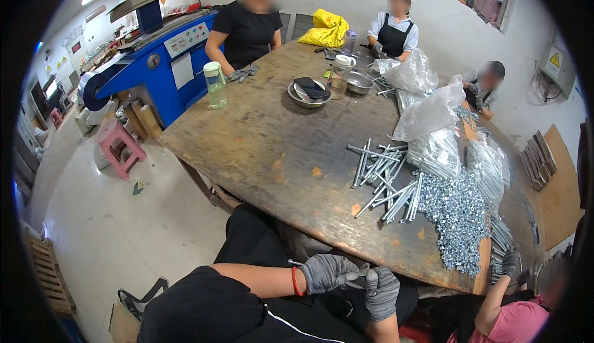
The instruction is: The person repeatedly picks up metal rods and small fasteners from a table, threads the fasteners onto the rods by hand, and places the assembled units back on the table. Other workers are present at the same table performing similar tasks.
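Low in front of my lap, my left hand (pixel 330 273), in a grey knitted glove, is closed around a long metal bolt (pixel 296 262). One end of the bolt sticks out by the wrist with the red band. My right hand (pixel 382 292), gloved alike, has its fingers pinched together at the bolt's other end; whatever small thing they hold there is hidden. On the table ahead lie a loose pile of long bolts (pixel 387 179) and, right of it, a large heap of small silvery nuts (pixel 455 219).
Clear plastic bags (pixel 427 120) of bolts stand on the wooden table (pixel 260 151), beyond the heap. A green-lidded bottle (pixel 215 85) and metal bowls (pixel 309 98) are farther off. Co-workers sit around the table, one in pink (pixel 516 318) close on my right. A pink stool (pixel 120 147) stands left.
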Demonstrator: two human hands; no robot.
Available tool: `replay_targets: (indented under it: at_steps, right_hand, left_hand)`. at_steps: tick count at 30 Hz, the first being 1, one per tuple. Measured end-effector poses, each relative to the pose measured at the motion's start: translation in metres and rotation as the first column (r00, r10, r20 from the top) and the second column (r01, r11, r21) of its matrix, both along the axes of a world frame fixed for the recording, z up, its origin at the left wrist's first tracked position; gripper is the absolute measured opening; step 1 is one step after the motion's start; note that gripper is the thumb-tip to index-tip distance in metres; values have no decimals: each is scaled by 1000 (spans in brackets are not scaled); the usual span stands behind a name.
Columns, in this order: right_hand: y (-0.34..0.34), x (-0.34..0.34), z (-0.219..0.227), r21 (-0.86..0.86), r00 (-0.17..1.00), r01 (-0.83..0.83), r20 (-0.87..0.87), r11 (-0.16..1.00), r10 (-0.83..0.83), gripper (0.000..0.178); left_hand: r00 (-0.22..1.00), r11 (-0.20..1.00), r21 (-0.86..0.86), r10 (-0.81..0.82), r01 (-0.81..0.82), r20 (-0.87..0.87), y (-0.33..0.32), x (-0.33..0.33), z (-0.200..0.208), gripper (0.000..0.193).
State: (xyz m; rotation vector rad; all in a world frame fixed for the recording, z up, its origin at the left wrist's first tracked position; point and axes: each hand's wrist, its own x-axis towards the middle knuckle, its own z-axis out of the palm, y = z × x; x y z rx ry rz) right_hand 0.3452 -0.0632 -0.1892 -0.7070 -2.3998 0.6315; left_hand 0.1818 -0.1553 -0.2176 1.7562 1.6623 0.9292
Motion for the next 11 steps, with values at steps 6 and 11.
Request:
replay_targets:
  at_steps: [6, 11]
  right_hand:
    - [-4, -6, -20, -615, 945, -3, -259, 789, -198, 46]
    - [-20, -41, 1, -729, 699, -656, -685, 194, -209, 92]
  left_hand:
    - [998, 955, 292, 57, -58, 14, -5, 19, -1, 26]
    - [929, 957, 253, -39, 141, -369, 1, 21, 2, 42]
